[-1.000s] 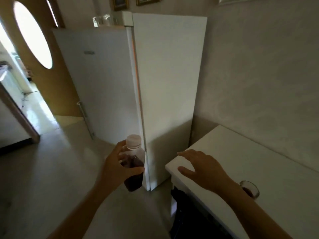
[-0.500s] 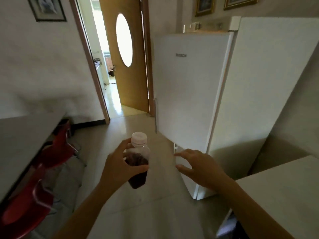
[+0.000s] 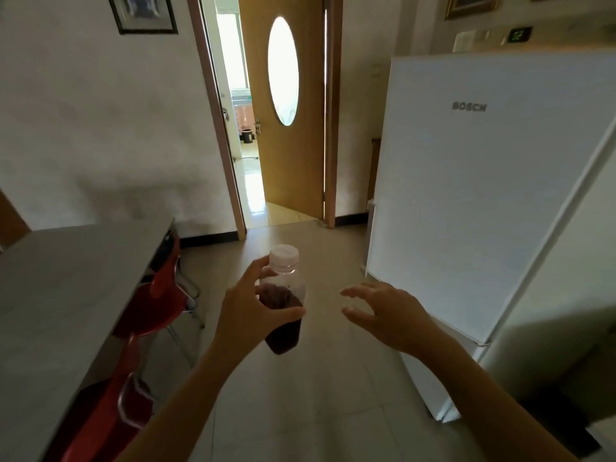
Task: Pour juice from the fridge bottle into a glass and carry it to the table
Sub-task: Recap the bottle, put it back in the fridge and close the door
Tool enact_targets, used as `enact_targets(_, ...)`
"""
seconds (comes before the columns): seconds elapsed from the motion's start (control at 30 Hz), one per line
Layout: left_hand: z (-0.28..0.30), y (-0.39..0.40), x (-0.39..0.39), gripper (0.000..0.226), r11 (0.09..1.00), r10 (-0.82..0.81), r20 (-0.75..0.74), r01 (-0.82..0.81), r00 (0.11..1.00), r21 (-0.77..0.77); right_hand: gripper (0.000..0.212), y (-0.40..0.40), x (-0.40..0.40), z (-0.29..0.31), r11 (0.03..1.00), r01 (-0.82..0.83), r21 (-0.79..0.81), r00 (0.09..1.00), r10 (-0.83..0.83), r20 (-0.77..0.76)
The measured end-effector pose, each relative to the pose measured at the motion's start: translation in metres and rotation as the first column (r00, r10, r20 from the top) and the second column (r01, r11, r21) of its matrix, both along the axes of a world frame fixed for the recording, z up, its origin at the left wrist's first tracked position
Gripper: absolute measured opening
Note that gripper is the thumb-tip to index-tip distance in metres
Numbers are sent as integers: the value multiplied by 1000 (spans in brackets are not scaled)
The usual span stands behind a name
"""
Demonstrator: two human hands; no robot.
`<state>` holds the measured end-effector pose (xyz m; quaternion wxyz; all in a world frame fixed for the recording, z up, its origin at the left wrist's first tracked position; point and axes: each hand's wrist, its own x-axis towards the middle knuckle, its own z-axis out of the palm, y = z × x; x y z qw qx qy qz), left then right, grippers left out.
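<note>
My left hand (image 3: 248, 315) fingers wrapped round capped juice bottle (image 3: 283, 303); right hand (image 3: 383, 311) empty, fingers spread. Fridge (image 3: 473, 201) shut. No glass visible; pour, carry to table (image 3: 63, 278) seemingly pending.

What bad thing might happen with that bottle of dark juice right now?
The left hand alone holds the bottle, gripped partway up with its bottom hanging free over the floor, so it might slip and fall. The right hand is open and empty, not supporting it. The white cap is on, so a spill seems unlikely unless it is loose.
</note>
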<state>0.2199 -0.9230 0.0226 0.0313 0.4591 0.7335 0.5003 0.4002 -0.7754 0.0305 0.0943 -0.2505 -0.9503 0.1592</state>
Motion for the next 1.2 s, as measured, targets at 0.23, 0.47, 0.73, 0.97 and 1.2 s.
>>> enact_targets(0.23,-20,97,-108,96,1000,-28,-27,28,999,0,45,101,-106,-12,995,43,94,999,-43,-8)
enact_targets(0.47,-3,194,-211,86,999,-35,-44,35,998,-12,48,204,-213,2,978,84,191,996,-78,-42)
enact_targets(0.73,-8,297,-321,94,998,-69,-40,68,997,-8,48,289,-309,0,959,175,222,983,-182,11)
enact_targets(0.97,-10,414,-420,97,957,-289,-57,288,955,-37,49,361,-383,-6,892,383,242,914,-404,43)
enact_targets(1.2,-9,533,-471,91,848,-529,-47,528,847,-35,48,428,-421,-3,765,597,242,772,-630,86)
